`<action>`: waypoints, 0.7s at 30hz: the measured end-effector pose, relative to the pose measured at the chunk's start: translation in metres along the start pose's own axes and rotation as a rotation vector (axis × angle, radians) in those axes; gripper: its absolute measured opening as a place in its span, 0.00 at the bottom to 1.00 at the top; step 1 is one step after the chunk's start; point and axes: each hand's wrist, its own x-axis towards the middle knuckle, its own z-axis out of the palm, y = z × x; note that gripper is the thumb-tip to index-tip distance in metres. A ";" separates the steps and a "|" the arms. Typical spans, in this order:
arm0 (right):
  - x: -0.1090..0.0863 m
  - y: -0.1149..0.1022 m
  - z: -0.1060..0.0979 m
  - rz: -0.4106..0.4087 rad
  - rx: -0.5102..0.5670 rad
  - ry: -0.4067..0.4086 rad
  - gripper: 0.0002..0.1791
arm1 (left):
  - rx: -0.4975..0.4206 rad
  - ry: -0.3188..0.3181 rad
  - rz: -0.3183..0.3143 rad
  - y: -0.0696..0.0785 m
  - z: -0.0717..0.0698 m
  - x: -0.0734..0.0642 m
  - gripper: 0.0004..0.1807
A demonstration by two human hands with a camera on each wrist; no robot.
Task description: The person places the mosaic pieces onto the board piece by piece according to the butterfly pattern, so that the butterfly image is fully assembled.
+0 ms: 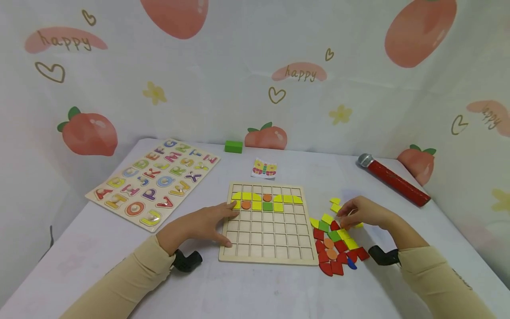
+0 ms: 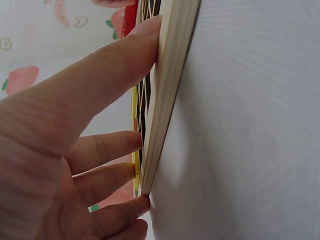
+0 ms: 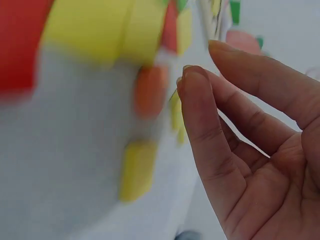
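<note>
A wooden grid board (image 1: 255,243) lies flat on the white table, with yellow, orange and green tiles in its upper rows. My left hand (image 1: 205,223) rests on the board's left edge. Its thumb and fingertips touch the rim (image 2: 167,85) in the left wrist view, fingers loosely spread. To the right of the board, my right hand (image 1: 360,215) hovers at the upper side of a loose pile of tiles, among them a red square tile (image 1: 337,268). In the right wrist view a gap shows between thumb and index finger (image 3: 200,115), with no tile visible in it.
A small pattern card (image 1: 264,169) lies behind the board, and a green block (image 1: 233,146) sits farther back. An alphabet puzzle board (image 1: 137,186) is at the left. A red microphone-shaped object (image 1: 394,179) lies at the far right. Behind stands a printed cloth backdrop (image 1: 223,88).
</note>
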 end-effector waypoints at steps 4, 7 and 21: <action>0.000 0.014 -0.002 0.027 -0.004 0.008 0.16 | -0.003 -0.003 -0.010 0.000 0.000 0.000 0.46; 0.001 0.018 -0.002 0.029 0.005 0.008 0.14 | -0.001 -0.005 -0.019 0.001 0.000 0.000 0.46; 0.001 0.012 0.004 0.028 -0.035 0.031 0.11 | -0.003 0.004 -0.027 0.002 0.000 -0.001 0.46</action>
